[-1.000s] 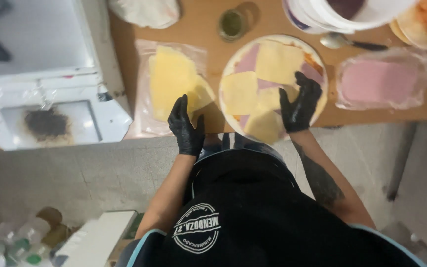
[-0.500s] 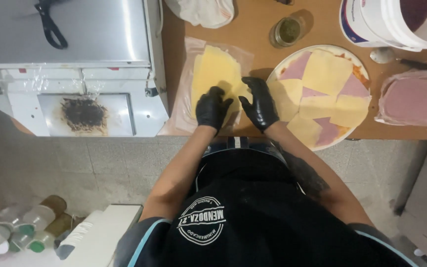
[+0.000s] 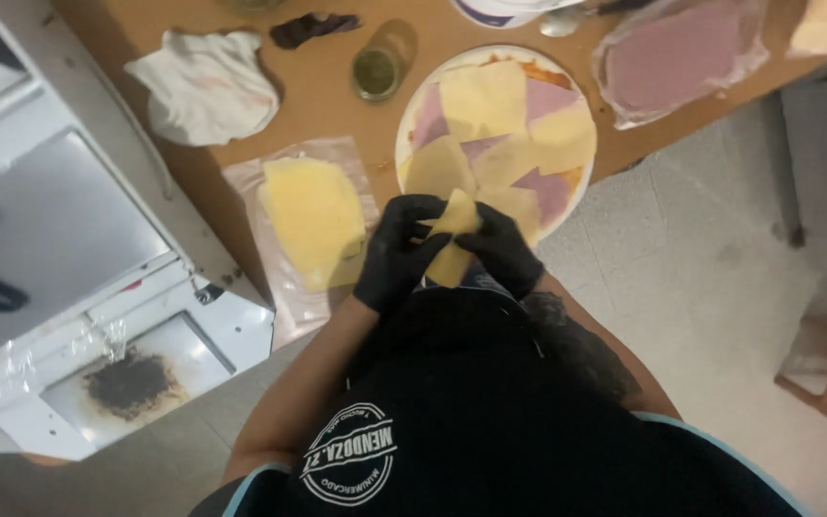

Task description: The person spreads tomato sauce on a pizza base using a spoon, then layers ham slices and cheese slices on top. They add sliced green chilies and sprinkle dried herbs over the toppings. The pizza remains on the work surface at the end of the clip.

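left hand: black-gloved left hand [image 3: 397,251], fingers pinched together on the left edge of a thin pale-yellow cheese slice [image 3: 453,239], held over the near edge of the brown wooden table [image 3: 327,91].
right hand: black-gloved right hand [image 3: 502,249], clamped on the right side of the same slice, so both hands share it.
cheese slice: in the air between the hands, just in front of the person's body, near the lower rim of the round pizza base topped with cheese and pink ham [image 3: 500,134].
doing it well: a judgement only: the slice looks soft and folds easily, so a light grip at the edges and a flat lay over a bare patch would suit it.
cheese package: clear plastic bag with a stack of yellow cheese slices [image 3: 310,218], left of the pizza, at the table edge.
ham package: clear plastic bag of pink ham slices [image 3: 677,57], far right on the table.
jar: small round glass jar with greenish contents [image 3: 377,69], beyond the pizza.
cloth: crumpled white cloth [image 3: 205,86], far left on the table.
labels: none legible on the bags.
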